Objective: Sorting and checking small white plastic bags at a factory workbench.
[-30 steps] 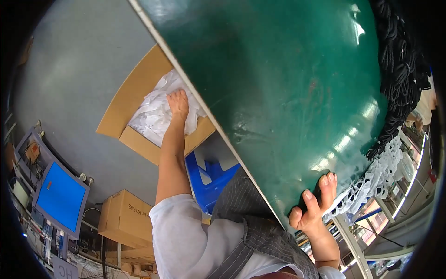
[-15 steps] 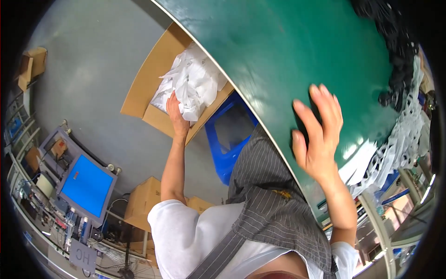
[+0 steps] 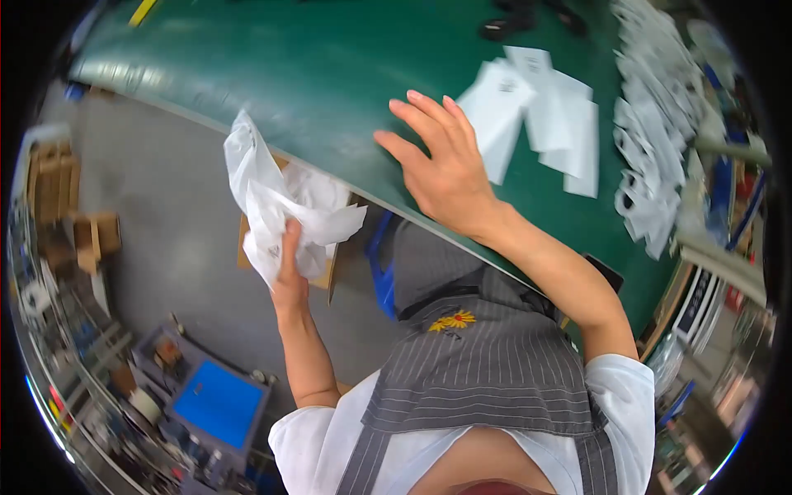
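Note:
My left hand (image 3: 289, 268) grips a loose bunch of thin white plastic bags (image 3: 260, 177), crumpled and fanning out above the fist, beside the table's edge. Behind the bunch stands an open cardboard box (image 3: 242, 247) with more white bags (image 3: 318, 190) inside, partly hidden. My right hand (image 3: 445, 169) hovers over or rests on the green table (image 3: 330, 91), which I cannot tell; its fingers are spread and hold nothing. Just right of it, several flat white bags (image 3: 499, 91) with small dark print lie overlapping on the table.
Tangled white strips (image 3: 652, 124) are heaped along the table's right side. Dark bundles (image 3: 511, 21) lie at the far edge. A blue stool (image 3: 381, 272) stands under the table edge. Lower left is a cart with a blue panel (image 3: 219, 404); cardboard boxes (image 3: 95, 239) stand beyond it.
My left hand has come up out of the cardboard box with a bunch of white bags. The view has turned, bringing the flat white bags on the table into fuller sight.

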A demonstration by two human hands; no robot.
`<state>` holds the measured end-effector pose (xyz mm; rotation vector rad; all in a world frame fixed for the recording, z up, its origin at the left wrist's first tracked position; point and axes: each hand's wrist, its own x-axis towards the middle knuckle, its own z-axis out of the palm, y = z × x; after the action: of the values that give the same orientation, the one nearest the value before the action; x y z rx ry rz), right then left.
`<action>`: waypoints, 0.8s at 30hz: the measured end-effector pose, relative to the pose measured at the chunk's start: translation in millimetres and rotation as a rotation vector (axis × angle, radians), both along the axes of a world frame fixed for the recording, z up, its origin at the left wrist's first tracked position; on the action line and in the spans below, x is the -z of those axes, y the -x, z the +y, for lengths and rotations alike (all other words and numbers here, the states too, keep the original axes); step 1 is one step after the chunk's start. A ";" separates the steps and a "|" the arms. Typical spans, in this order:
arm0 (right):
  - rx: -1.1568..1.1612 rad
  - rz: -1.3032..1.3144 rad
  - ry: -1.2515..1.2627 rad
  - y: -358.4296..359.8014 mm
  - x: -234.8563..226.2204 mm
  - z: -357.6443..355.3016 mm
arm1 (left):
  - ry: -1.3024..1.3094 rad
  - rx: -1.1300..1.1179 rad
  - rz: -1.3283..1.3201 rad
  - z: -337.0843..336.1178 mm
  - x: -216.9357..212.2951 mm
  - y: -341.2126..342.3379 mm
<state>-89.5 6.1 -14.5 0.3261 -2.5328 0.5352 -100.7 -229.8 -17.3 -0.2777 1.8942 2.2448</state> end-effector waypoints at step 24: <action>0.887 -0.442 0.670 -89.3 -4.9 209.2 | -0.329 0.758 -0.335 298.6 -8.3 -25.9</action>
<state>-0.3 215.3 -9.5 -1.1988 -2.3554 1.0785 -74.8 68.8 -9.0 0.1029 1.1577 1.7917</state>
